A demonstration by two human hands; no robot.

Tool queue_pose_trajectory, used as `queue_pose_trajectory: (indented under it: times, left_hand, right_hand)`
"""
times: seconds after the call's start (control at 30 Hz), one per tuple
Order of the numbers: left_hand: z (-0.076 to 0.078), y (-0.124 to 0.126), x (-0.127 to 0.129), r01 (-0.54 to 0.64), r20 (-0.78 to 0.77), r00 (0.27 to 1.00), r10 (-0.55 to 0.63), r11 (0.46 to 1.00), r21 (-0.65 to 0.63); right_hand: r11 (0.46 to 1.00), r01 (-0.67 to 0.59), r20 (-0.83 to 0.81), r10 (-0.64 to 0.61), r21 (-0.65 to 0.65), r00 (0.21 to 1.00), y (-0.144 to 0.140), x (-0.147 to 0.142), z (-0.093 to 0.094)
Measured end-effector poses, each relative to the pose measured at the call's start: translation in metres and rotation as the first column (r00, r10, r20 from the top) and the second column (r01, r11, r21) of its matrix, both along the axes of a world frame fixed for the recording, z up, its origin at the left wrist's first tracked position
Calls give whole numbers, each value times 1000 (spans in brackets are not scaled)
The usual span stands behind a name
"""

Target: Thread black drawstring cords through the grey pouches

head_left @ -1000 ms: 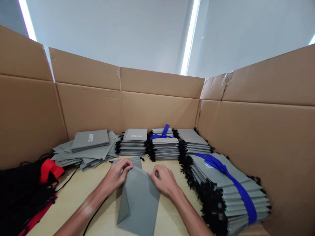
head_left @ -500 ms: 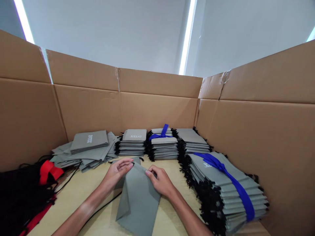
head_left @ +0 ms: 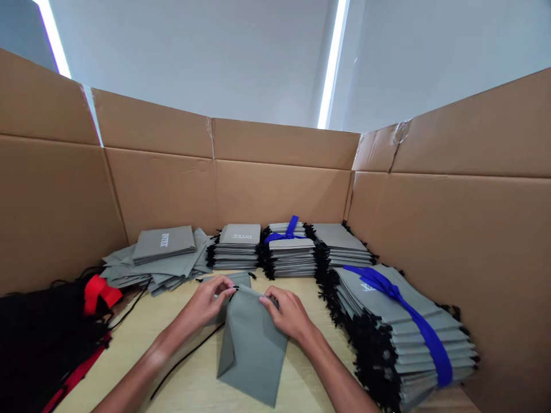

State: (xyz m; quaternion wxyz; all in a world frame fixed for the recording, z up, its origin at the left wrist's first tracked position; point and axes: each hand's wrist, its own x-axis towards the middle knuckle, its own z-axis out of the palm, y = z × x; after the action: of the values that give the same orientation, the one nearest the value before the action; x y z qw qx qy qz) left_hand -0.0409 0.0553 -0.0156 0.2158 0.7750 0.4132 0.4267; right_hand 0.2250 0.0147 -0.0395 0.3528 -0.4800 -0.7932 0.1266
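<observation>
On the worktop [head_left: 129, 350], ringed by cardboard walls [head_left: 275, 183] and piles of gray bags [head_left: 400, 332], one gray bag [head_left: 253, 344] lies flat. The left hand [head_left: 206, 303] and right hand [head_left: 289, 312] pinch its top edge, fingers [head_left: 227, 285] closed. A black cord [head_left: 185, 358] trails leftward.

left hand [head_left: 209, 303], right hand [head_left: 287, 312] — fingers pinched

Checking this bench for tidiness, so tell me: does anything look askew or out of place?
Yes. The far-left pile of grey bags is splayed loose and crooked, unlike the squared stacks beside it. A black cord trails across the table under the left hand.
</observation>
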Motion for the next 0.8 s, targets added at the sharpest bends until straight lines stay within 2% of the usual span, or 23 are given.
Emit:
queue_pose_trajectory:
  times: [0.1,0.23,0.33,0.5,0.57,0.7,0.8]
  left_hand:
    - [2,-6,-6,18,-182,983,4,993,120]
    - [2,-12,-10,-6,-336,939,80,977,215]
    - [3,-13,-10,4,-350,932,89,966,257]
    - [5,-9,-12,116,-360,933,-17,960,254]
    - [3,-7,-14,139,-377,926,-24,950,280]
    - [-5,-9,-10,101,-435,896,93,910,403]
    - [-12,-10,1,57,-436,887,151,902,428]
  right_hand:
    - [999,31,111,-33,17,993,-2,2,4]
    - [999,28,175,-32,26,984,-4,0,8]
    - [999,29,201,-35,32,979,-6,-1,9]
    - [998,43,220,-51,41,974,-7,1,7]
    - [998,39,222,-47,42,974,-6,0,7]
    - [995,92,289,-99,36,952,-9,-7,11]
    - [989,146,394,-148,34,907,-13,-13,16]
